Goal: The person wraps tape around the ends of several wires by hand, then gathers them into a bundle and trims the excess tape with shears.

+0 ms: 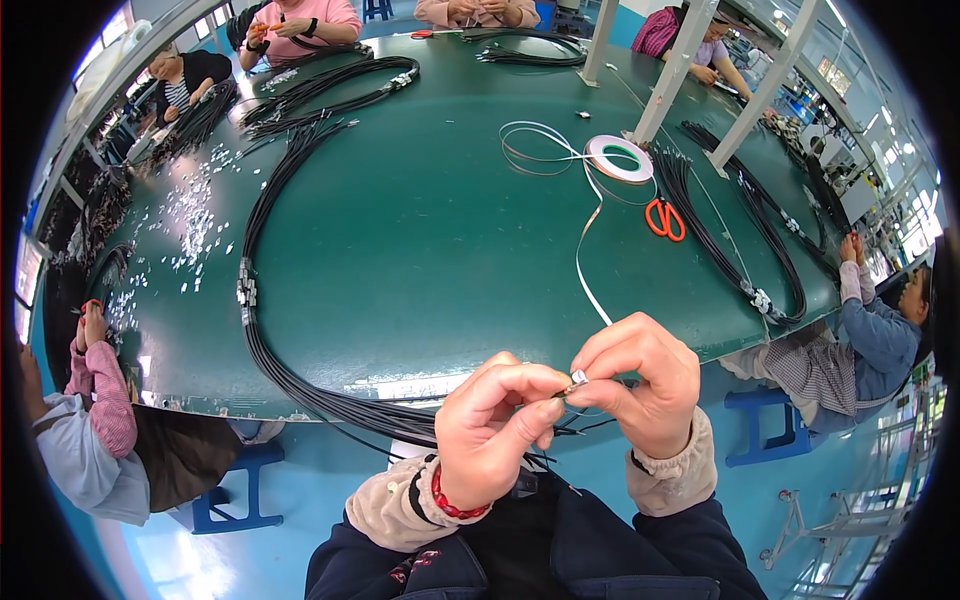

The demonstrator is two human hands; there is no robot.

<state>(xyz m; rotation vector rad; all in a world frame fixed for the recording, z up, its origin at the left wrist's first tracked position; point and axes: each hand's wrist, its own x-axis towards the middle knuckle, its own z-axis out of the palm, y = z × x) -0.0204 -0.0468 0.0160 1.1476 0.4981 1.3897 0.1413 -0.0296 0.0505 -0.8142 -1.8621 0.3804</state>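
Note:
In front of my body, above the table's near edge, my left hand [495, 425] and my right hand [645, 385] meet fingertip to fingertip. Both are pinched round a thin black cable's end, where a small white piece of tape [578, 378] shows between the fingertips. How the tape sits on the cable is partly hidden by my fingers. A narrow white strip [590, 285] runs from the tape roll [620, 158] down behind my right hand. Under my left hand lies a long curved bundle of black cables [262, 345], banded with white tags at its bend.
Red-handled scissors [665, 220] lie beside the roll on the green table [430, 220]. White scraps [195, 215] are scattered at left. More cable bundles [745, 240] lie to the right and at the back. Metal posts [675, 70] rise from the table. Several co-workers sit around it.

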